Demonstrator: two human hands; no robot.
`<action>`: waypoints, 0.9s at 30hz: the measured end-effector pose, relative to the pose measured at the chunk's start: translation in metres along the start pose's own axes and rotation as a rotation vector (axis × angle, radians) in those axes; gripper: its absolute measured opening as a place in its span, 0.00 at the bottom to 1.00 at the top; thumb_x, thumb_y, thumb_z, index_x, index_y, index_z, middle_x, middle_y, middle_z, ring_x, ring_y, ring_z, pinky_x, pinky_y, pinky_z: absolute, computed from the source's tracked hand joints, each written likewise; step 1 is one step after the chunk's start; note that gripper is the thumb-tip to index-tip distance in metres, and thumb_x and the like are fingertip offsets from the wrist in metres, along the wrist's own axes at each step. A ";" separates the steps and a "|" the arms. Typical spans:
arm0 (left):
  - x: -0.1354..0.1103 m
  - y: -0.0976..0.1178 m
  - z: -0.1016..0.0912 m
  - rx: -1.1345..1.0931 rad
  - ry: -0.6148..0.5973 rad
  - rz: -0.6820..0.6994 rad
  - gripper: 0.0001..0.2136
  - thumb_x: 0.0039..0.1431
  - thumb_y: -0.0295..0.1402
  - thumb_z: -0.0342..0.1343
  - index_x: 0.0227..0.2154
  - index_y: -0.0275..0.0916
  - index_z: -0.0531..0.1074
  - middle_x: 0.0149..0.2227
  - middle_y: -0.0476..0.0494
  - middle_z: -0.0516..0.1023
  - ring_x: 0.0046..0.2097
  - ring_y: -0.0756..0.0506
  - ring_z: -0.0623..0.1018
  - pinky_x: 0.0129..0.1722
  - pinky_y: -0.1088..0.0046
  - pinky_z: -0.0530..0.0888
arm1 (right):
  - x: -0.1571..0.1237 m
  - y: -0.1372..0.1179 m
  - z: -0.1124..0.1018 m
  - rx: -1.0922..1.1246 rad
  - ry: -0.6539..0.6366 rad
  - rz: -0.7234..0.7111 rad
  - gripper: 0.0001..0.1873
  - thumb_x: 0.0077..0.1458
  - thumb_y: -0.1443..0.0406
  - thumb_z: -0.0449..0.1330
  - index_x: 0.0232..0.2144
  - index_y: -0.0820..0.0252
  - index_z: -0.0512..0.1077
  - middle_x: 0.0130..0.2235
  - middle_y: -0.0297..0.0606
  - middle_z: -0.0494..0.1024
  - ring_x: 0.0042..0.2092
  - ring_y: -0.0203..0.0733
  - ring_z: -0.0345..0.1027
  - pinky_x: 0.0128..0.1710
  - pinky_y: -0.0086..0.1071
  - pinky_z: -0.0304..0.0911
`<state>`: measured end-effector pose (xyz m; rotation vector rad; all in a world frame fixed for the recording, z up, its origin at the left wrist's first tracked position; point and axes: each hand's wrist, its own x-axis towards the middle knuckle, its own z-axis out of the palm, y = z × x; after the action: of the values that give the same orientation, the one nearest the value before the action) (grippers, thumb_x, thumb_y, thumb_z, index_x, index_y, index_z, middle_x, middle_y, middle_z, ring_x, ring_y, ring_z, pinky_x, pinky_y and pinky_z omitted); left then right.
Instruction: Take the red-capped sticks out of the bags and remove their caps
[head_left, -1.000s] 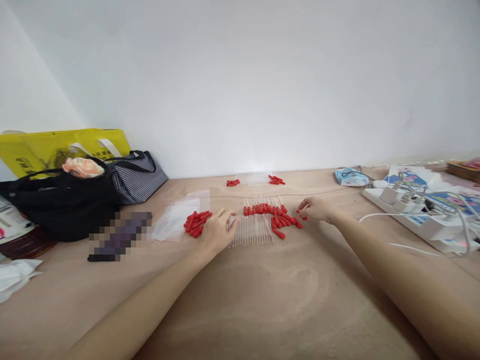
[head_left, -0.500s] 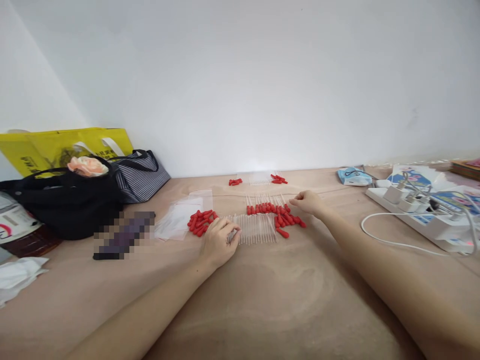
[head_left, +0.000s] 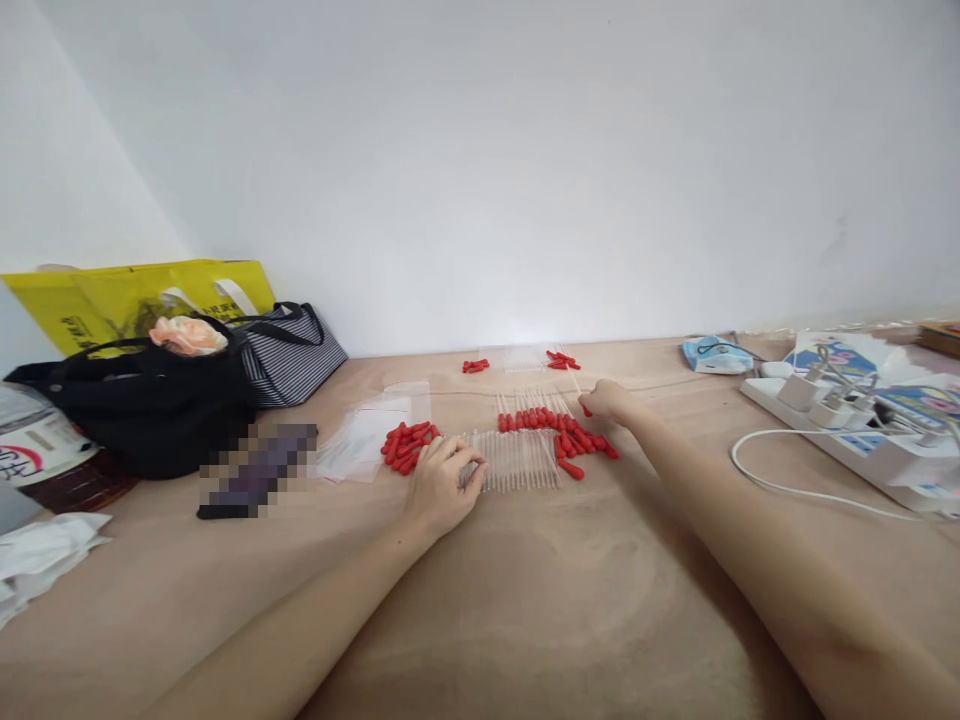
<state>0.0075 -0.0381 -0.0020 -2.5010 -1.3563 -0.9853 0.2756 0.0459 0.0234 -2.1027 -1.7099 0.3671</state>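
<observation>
My right hand (head_left: 609, 402) pinches a thin pale stick with a red handle; the handle's tip shows beneath the fingers and the shaft points up and away. Left of it lies a row of similar red-handled sticks (head_left: 529, 420), pale shafts toward the wall. Nearer me is a row of thin clear sticks (head_left: 517, 462) lying side by side. At that row's left end rests my left hand (head_left: 442, 482), fingers curled and thumb close to them; what they grip is hard to see. Loose red handles (head_left: 574, 442) lie at the right, and a red pile (head_left: 405, 446) touches my left fingers.
Clear plastic bags (head_left: 367, 430) lie left of the pile, beside a blurred dark object (head_left: 259, 470). Small red groups lie near the wall. Bags (head_left: 150, 410) and a bottle stand at far left; a power strip (head_left: 840, 430) with cables and a blue mask (head_left: 716, 355) are at right.
My right hand now has a red-handled stick in its pinch, its shaft raised toward the wall. My left hand stays at the clear row. The whole view has shifted slightly.
</observation>
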 end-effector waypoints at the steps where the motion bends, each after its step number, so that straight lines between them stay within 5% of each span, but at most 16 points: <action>1: 0.000 0.000 0.000 -0.001 0.000 0.002 0.04 0.52 0.29 0.50 0.25 0.40 0.69 0.28 0.48 0.70 0.34 0.46 0.67 0.36 0.68 0.63 | -0.006 -0.001 -0.004 0.010 0.030 -0.039 0.08 0.46 0.66 0.53 0.20 0.63 0.68 0.21 0.39 0.70 0.25 0.38 0.64 0.23 0.28 0.53; 5: 0.000 -0.001 0.001 -0.011 0.052 -0.011 0.03 0.52 0.31 0.51 0.26 0.38 0.65 0.28 0.47 0.69 0.34 0.46 0.68 0.36 0.68 0.64 | -0.052 -0.002 -0.005 0.051 0.169 -0.240 0.08 0.53 0.64 0.48 0.32 0.60 0.65 0.34 0.37 0.73 0.36 0.36 0.64 0.34 0.28 0.53; 9: -0.002 0.001 -0.001 -0.035 0.224 0.013 0.10 0.49 0.36 0.54 0.32 0.36 0.62 0.33 0.43 0.69 0.37 0.44 0.68 0.38 0.66 0.66 | -0.105 0.000 0.016 -0.020 0.366 -0.800 0.07 0.54 0.64 0.49 0.29 0.60 0.65 0.30 0.36 0.72 0.35 0.38 0.62 0.38 0.34 0.47; 12: -0.004 0.007 -0.006 -0.013 0.226 0.173 0.16 0.48 0.38 0.55 0.37 0.35 0.62 0.37 0.40 0.70 0.41 0.42 0.68 0.41 0.64 0.64 | -0.126 0.000 0.032 -0.049 0.434 -0.965 0.07 0.54 0.66 0.49 0.28 0.61 0.65 0.27 0.36 0.71 0.34 0.38 0.60 0.38 0.35 0.46; 17: -0.005 0.018 -0.007 0.058 0.104 0.475 0.08 0.52 0.37 0.53 0.34 0.40 0.69 0.31 0.47 0.74 0.37 0.45 0.69 0.42 0.62 0.61 | -0.129 -0.005 0.038 -0.045 0.444 -1.038 0.07 0.54 0.66 0.49 0.27 0.61 0.66 0.24 0.34 0.69 0.31 0.37 0.58 0.36 0.34 0.46; 27: -0.005 0.030 0.001 0.164 0.147 0.562 0.05 0.55 0.27 0.50 0.28 0.37 0.70 0.22 0.52 0.73 0.27 0.51 0.67 0.35 0.68 0.59 | -0.131 -0.009 0.039 -0.039 0.495 -1.075 0.08 0.54 0.65 0.52 0.35 0.60 0.69 0.25 0.34 0.70 0.31 0.37 0.57 0.37 0.35 0.45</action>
<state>0.0294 -0.0590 -0.0003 -2.4121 -0.6015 -0.8631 0.2215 -0.0748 -0.0135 -0.8979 -2.1747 -0.4633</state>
